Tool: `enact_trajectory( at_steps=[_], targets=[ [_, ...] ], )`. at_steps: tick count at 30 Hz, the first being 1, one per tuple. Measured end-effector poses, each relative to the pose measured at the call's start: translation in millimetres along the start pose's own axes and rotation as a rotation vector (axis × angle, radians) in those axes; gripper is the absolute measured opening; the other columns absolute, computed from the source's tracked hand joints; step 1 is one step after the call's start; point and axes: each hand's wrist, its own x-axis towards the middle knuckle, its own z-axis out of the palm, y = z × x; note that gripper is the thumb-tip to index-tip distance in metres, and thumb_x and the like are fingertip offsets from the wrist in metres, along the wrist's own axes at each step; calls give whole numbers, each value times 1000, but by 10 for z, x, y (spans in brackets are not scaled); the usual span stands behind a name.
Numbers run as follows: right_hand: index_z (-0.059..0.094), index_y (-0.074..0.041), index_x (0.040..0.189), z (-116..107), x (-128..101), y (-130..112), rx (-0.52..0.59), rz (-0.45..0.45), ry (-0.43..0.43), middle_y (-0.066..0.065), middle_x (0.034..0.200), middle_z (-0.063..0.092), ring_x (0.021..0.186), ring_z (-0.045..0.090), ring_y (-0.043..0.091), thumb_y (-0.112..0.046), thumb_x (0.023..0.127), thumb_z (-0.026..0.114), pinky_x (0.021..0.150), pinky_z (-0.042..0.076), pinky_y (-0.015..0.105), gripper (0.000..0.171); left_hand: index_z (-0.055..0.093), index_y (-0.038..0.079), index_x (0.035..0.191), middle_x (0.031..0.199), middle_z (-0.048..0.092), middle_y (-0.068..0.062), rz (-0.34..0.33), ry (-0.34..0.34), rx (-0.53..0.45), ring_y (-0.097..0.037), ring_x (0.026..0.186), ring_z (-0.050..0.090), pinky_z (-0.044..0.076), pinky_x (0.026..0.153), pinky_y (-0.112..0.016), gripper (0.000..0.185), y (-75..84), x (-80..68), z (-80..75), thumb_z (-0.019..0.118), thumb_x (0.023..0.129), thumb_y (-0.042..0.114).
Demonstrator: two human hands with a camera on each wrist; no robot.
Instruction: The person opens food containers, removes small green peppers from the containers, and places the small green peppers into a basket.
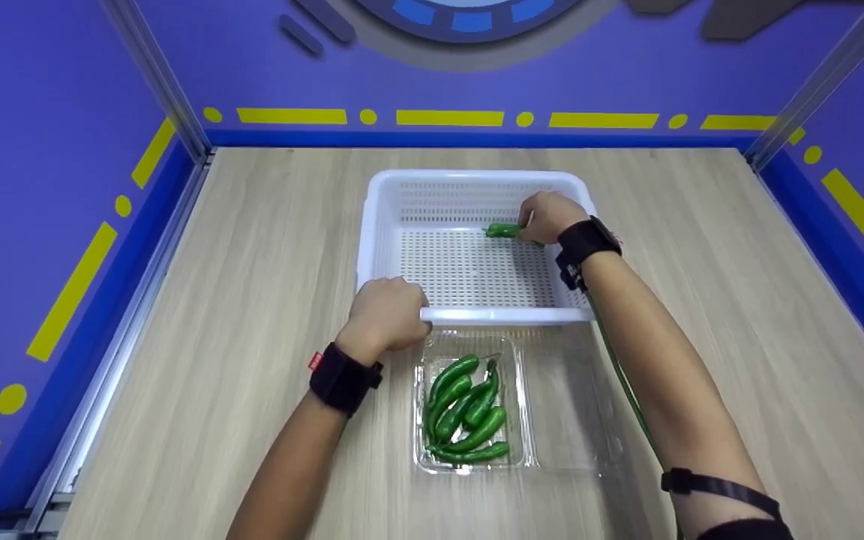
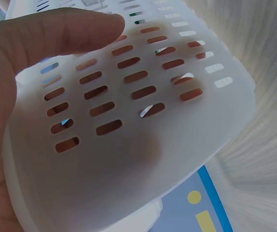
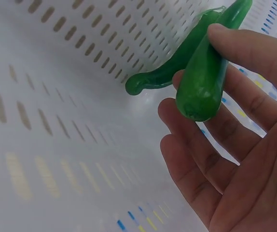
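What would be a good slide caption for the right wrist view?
The right hand pinches two green peppers above the perforated floor of a white basket.

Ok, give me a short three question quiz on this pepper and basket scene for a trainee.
1. True or false: the right hand holds green peppers inside the white basket.
2. What does the left hand grip?
A. the clear tray
B. the basket's near rim
C. a pepper
3. Where do the remaining peppers lie?

Key:
1. True.
2. B.
3. In the clear plastic tray, on the table in front of the basket.
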Motion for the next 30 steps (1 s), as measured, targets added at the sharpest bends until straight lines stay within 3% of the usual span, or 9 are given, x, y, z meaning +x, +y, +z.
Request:
enact_trajectory(
  at_steps=[9, 23, 30],
  targets=[
    [76, -4, 101, 56, 63, 40, -5, -3, -13, 16, 106, 73, 90, 61, 28, -19, 82, 80, 81, 50, 41, 25, 36, 22, 54, 56, 38, 7, 15, 13, 9, -16, 57, 46, 40, 52, -36, 43, -2, -1, 0, 68, 83, 29],
    [75, -4, 95, 109, 84, 46, 2, 7, -8, 15, 104, 72, 88, 60, 28, -18, 80, 78, 79, 48, 41, 20, 35, 23, 53, 54, 33, 8, 6, -4, -12, -15, 55, 43, 37, 52, -33, 43, 1, 8, 1, 68, 82, 28],
    [76, -3, 99, 128, 95, 31, -7, 7, -15, 15, 108, 73, 94, 61, 29, -18, 81, 79, 88, 50, 43, 23, 40, 23, 53, 54, 41, 8, 6, 4, 0, -16, 56, 47, 39, 53, -34, 39, 1, 8, 9, 67, 81, 27]
  ],
)
